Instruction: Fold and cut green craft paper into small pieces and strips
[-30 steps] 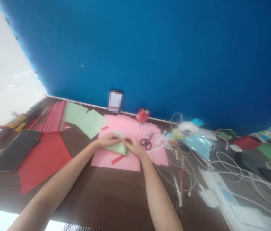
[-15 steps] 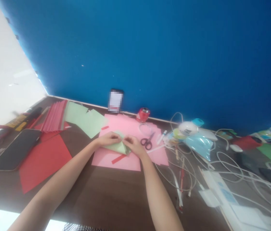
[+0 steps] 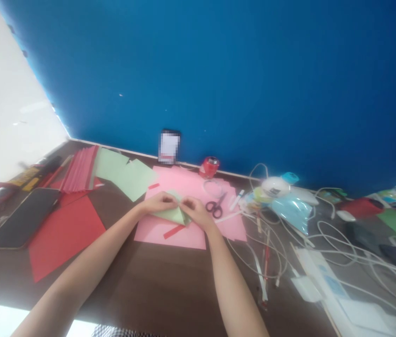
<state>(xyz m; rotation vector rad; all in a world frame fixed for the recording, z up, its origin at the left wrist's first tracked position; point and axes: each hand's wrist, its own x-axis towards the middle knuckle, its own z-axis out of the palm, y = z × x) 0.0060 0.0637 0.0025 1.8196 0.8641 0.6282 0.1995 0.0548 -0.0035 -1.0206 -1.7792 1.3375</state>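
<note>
A folded piece of light green paper [image 3: 174, 216] is pinched between my two hands above the pink paper sheets [image 3: 187, 241]. My left hand [image 3: 160, 203] closes on its left upper part, while my right hand [image 3: 195, 210] grips near the fold on the right. The fingertips of both hands almost meet. A red paper strip [image 3: 174, 231] lies just below the green paper, and a smaller red strip [image 3: 153, 186] is to the upper left. Black-handled scissors [image 3: 214, 209] rest on the pink sheets, right of my right hand.
A red sheet [image 3: 66, 238], a dark phone [image 3: 22, 219], pleated pink paper [image 3: 80, 169] and green sheets [image 3: 134, 180] lie leftward. By the blue wall stands a red container [image 3: 209, 167]. Rightward are tangled white cables [image 3: 345, 255], a light-blue plastic pack [image 3: 291, 210] and a power strip [image 3: 331, 285].
</note>
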